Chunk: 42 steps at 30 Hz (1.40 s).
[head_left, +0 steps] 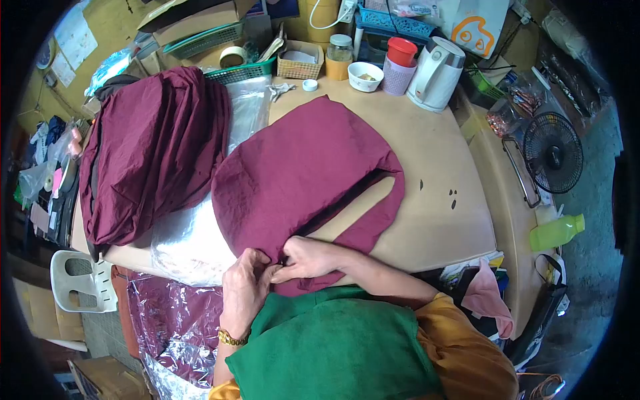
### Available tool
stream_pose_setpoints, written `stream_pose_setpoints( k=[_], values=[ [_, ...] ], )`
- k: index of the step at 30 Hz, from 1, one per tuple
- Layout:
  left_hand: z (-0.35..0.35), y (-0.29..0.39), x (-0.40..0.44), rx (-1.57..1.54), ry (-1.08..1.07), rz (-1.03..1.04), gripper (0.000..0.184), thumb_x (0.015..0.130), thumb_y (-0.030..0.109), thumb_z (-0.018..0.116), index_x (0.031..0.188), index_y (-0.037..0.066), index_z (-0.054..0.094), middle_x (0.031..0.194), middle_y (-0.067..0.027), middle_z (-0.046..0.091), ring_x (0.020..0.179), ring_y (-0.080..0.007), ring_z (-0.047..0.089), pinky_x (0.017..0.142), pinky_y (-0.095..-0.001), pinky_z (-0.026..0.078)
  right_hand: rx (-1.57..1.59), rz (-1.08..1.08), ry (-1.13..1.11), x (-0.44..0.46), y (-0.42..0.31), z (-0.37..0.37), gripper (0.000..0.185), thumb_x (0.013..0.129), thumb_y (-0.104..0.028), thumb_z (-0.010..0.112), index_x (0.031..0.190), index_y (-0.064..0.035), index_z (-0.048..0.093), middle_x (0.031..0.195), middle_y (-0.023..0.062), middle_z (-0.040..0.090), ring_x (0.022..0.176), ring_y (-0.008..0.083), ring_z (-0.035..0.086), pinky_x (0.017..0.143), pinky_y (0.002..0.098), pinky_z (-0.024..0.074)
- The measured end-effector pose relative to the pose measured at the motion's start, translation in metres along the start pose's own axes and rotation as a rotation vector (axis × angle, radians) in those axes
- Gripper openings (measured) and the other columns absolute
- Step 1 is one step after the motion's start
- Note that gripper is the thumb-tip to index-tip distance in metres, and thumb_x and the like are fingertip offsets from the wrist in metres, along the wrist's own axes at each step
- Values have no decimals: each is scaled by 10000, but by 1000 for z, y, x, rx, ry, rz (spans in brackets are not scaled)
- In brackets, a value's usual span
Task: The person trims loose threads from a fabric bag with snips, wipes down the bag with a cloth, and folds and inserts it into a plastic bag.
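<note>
Nearest the camera, a green apron (333,347) is covering the person's torso. At far left, a white plastic chair (100,293) is standing beside the table (447,200). On the table's left side, a heap of maroon cloth (153,153) is lying partly over clear plastic sheets (193,247). The left hand (245,280) is pinching the near edge of a maroon fabric bag (300,160), fingers closed; the right hand (305,258), just beside it, is gripping the same edge with curled fingers. The bag is lying flat mid-table, its long axis and slit-like opening running from lower left to upper right; its rounded body is pointing away from the person, its strap curving nearer. Farther right, a white kettle (435,77) is standing near a black fan (553,153).
</note>
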State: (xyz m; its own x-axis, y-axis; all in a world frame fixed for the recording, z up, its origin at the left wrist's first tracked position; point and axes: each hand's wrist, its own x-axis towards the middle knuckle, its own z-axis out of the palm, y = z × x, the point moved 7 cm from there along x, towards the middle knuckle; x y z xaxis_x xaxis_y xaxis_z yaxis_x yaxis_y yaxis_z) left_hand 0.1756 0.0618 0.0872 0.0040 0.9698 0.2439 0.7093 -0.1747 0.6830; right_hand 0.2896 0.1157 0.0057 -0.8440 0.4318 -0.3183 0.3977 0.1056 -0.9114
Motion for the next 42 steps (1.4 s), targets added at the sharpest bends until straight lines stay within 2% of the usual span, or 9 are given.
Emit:
stream_pose_setpoints(
  k=[2,4,5,7,12,20,27,37,42],
  values=[
    [4,-12,-2,-8,-140,-116,201,785,66,777,804,8,586,729,-158,661,632,-301,667,601,-368,514,-164,-311,489,-37,-31,-40,483,782,-322,756,1126,1,650,951,216,704,864,333,690,776,426,525],
    [-3,-12,-5,24,-114,-93,194,792,75,777,804,8,596,709,-155,658,621,-294,664,595,-366,514,-453,136,746,-81,-14,-95,435,759,-325,735,1058,-12,686,960,237,690,917,405,668,796,461,530],
    [-7,-12,-7,51,-88,-71,187,800,84,777,805,8,606,688,-152,655,610,-287,662,590,-364,513,-624,627,729,-104,4,-129,325,771,-266,723,969,-10,704,882,226,688,859,407,670,763,465,531],
    [3,-19,-10,-155,-124,-176,179,814,95,771,802,4,618,683,-154,659,596,-273,661,576,-360,511,-806,280,1000,-126,41,-165,215,794,-184,700,921,-11,707,811,220,677,800,388,680,730,467,528],
    [15,2,1,-158,-21,-35,163,838,87,752,794,9,616,636,-134,637,544,-240,632,527,-342,479,-317,-238,771,-83,-30,-73,88,788,-106,718,823,-31,688,825,148,657,754,294,670,668,395,514],
    [15,-1,-5,-173,64,0,183,837,77,756,773,18,595,631,-118,635,501,-180,585,477,-307,446,338,-159,662,-45,-2,-6,213,804,-37,764,930,26,605,810,141,693,788,161,704,670,346,545],
    [7,3,-1,-179,112,25,201,818,93,779,791,3,601,688,-123,641,519,-177,590,477,-312,454,-246,-377,927,-64,-39,-10,74,858,21,663,927,36,640,841,130,621,750,266,651,674,342,514],
    [13,-1,-2,-45,-58,-17,182,742,82,811,767,-18,661,744,-168,669,642,-285,664,587,-374,492,-255,-422,839,-63,-39,-15,38,820,33,689,852,53,690,766,121,577,649,246,584,586,362,472],
    [0,-2,-3,-20,-67,-35,117,779,61,735,770,-9,642,725,-165,633,640,-339,632,603,-409,488,-411,-277,1079,-98,-31,-64,94,826,-46,638,847,-53,729,781,139,597,719,318,612,651,421,487]
  ],
)
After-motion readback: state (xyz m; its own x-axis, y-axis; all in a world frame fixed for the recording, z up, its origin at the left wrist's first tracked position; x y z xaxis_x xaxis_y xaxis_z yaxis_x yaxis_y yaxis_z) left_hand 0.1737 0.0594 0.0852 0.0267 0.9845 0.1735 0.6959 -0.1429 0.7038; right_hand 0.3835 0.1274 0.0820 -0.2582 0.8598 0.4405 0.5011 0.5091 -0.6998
